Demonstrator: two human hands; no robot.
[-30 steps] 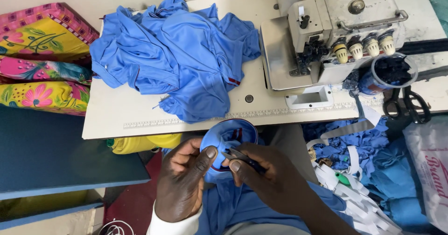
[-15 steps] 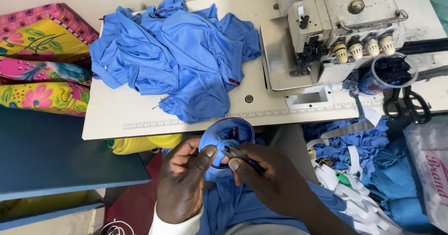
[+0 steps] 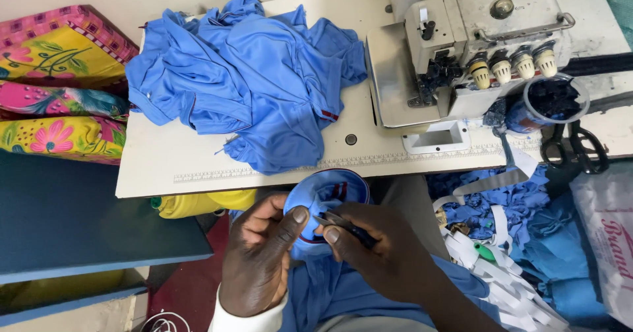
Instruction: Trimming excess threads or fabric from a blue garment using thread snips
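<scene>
one pale sewing table [image 3: 198, 167] fills the top of the view, bearing a heap of blue garments [image 3: 244, 81] and, to its right, a grey overlock machine [image 3: 461, 48]. below the table edge, the left hand [image 3: 260, 253] pinches a blue fabric piece [image 3: 326, 200], thumb closed on it. the right hand [image 3: 382, 253] is closed around small thread snips [image 3: 343, 225], tips touching the cloth.

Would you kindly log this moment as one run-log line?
left hand: pinches blue garment | right hand: holds thread snips at garment | table: blue fabric pile, overlock machine
</scene>
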